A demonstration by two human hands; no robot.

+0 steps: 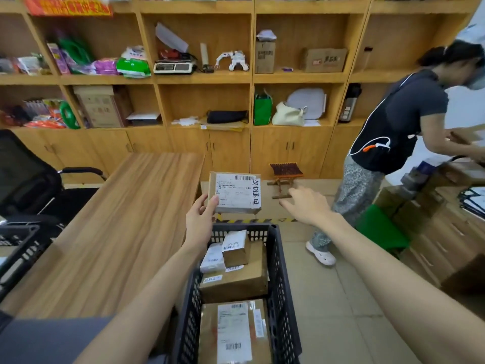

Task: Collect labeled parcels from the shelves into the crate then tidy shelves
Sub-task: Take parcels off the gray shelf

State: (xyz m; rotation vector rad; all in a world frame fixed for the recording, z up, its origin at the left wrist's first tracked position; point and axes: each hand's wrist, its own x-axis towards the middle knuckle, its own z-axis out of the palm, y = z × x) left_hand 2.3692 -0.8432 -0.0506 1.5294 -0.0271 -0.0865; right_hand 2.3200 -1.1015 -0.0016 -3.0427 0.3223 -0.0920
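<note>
Parcel (236, 193) upright, label facing camera

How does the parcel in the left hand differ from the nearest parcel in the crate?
The held parcel is up in the air above the crate, gripped by the left hand; the nearest crate parcel lies flat inside. The held one looks smaller and bears handwritten characters; none show on the nearest one. Both are brown cardboard with white barcode labels.
</note>
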